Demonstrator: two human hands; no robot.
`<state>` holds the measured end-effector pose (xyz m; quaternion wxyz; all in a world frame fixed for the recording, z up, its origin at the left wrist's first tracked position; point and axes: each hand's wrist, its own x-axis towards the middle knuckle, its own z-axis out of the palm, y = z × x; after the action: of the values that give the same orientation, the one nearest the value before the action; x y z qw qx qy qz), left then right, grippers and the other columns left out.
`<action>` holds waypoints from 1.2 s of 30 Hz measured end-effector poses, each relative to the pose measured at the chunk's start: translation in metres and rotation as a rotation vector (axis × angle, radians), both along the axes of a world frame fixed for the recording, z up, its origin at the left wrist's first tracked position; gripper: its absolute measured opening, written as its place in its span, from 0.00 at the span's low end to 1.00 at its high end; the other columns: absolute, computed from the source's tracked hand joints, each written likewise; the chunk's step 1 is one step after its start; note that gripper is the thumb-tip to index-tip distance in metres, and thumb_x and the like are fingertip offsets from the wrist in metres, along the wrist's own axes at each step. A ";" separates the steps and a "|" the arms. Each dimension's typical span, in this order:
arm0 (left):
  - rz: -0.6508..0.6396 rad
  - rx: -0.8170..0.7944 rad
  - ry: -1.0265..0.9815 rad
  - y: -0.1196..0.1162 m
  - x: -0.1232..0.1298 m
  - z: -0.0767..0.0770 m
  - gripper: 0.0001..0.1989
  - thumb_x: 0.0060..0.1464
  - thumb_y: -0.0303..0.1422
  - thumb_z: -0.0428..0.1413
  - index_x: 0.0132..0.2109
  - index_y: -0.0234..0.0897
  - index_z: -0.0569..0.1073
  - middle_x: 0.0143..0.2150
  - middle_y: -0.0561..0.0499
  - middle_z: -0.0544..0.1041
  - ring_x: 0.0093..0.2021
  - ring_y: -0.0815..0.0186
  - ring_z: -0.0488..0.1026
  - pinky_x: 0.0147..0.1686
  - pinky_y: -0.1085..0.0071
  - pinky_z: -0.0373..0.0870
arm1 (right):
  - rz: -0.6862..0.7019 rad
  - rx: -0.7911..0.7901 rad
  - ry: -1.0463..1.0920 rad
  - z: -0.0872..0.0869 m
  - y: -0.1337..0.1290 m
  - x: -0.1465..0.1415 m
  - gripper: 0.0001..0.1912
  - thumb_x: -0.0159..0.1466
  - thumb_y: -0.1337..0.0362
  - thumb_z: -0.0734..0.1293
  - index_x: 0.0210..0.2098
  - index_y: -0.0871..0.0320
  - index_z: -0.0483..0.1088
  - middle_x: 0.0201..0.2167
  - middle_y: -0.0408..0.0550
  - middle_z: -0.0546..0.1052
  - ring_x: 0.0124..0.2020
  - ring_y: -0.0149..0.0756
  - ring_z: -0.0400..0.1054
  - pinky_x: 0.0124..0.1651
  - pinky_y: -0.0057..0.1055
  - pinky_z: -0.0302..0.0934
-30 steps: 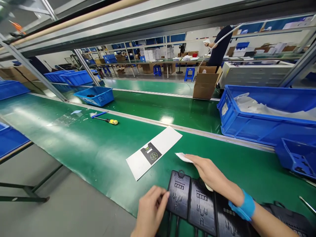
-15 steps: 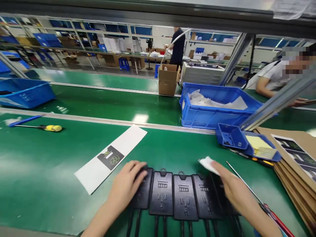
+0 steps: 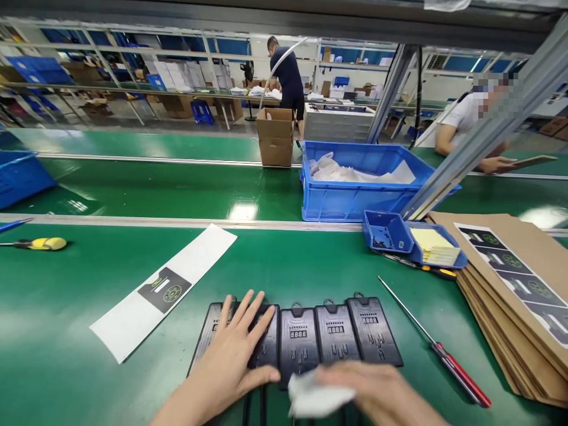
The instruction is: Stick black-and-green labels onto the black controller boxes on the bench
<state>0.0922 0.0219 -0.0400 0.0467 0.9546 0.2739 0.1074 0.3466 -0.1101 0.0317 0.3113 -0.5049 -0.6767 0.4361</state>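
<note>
Several flat black device casings (image 3: 336,331), each with a digit window and slots, lie side by side with black cables running toward me. My left hand (image 3: 235,355) rests on the two leftmost casings, fingers spread and palm down. Over the lower ends of the middle casings, my right hand (image 3: 377,384) grips a white cloth or tissue (image 3: 315,397); both are blurred by motion. Left of the casings lies a white label strip (image 3: 199,251) with one dark printed sticker. To the right is a screwdriver with a red handle (image 3: 461,374).
A blue crate (image 3: 355,201) holds white material. In front of it are small blue trays (image 3: 385,231), one with yellow pads (image 3: 435,247). Cardboard sheets (image 3: 497,319) with labels are stacked right. A yellow screwdriver (image 3: 47,244) lies left. Two people (image 3: 286,74) work beyond.
My right hand has moved with the white cloth from the right-hand casings' upper end down and left. The left hand's fingers have spread flat. The view has shifted right.
</note>
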 end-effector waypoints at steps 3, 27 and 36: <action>0.030 -0.312 -0.076 0.007 0.043 0.017 0.15 0.65 0.35 0.48 0.54 0.41 0.73 0.52 0.44 0.75 0.51 0.55 0.71 0.52 0.55 0.68 | -0.559 0.125 -0.195 -0.019 -0.014 0.053 0.20 0.69 0.53 0.58 0.57 0.47 0.72 0.53 0.46 0.76 0.56 0.48 0.69 0.57 0.44 0.65; 0.008 -0.847 -0.020 0.053 0.133 0.018 0.02 0.48 0.31 0.64 0.32 0.41 0.83 0.31 0.52 0.83 0.33 0.63 0.79 0.32 0.75 0.66 | -0.612 0.147 -0.251 -0.088 0.006 0.081 0.23 0.70 0.57 0.53 0.59 0.51 0.69 0.60 0.45 0.71 0.63 0.45 0.62 0.65 0.47 0.55; -0.045 -0.826 0.055 0.058 0.137 0.025 0.06 0.47 0.28 0.62 0.35 0.40 0.83 0.33 0.50 0.83 0.34 0.63 0.79 0.32 0.74 0.66 | -0.698 0.065 -0.121 -0.101 0.002 0.080 0.24 0.70 0.52 0.55 0.60 0.52 0.67 0.61 0.47 0.70 0.66 0.48 0.55 0.68 0.53 0.48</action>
<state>0.2293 0.0796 -0.0154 0.4209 0.8639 0.2739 -0.0382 0.4265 -0.1078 -0.0695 0.4167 -0.7204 -0.4943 0.2511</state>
